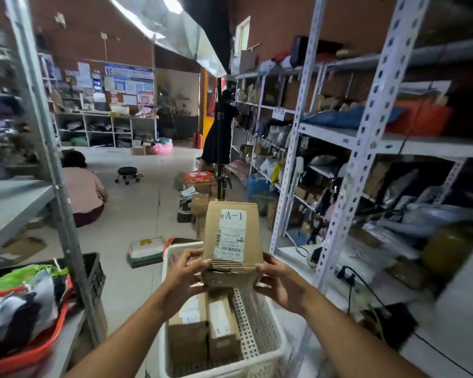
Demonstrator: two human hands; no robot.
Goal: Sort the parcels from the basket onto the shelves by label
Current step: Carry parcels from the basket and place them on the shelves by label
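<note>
Both hands are up on one parcel. The left hand (187,264) curls round the lower left corner of the cardboard box (231,241), thumb on the front edge, fingers tucked beneath. The right hand (277,282) cups the lower right corner, fingers bent behind it. The box is held above the white basket (260,323), tilted so its top face looks up at the person. It's plain brown corrugated card, rectangular, the near flap showing its ribbed edge. A white paper label (231,234) runs down the face, "A-1" printed large above a barcode.

In the basket, a perforated plastic crate, two more brown boxes lie side by side. The left box (187,326) carries a white sticker starting with "A", the rest too blurred to read. The right box (223,323) reads "A 2".

On the right stands a grey slotted-steel shelf rack (366,132), packed with bags and cartons. On the left, a red tub (25,347) holds soft poly mailers.
</note>
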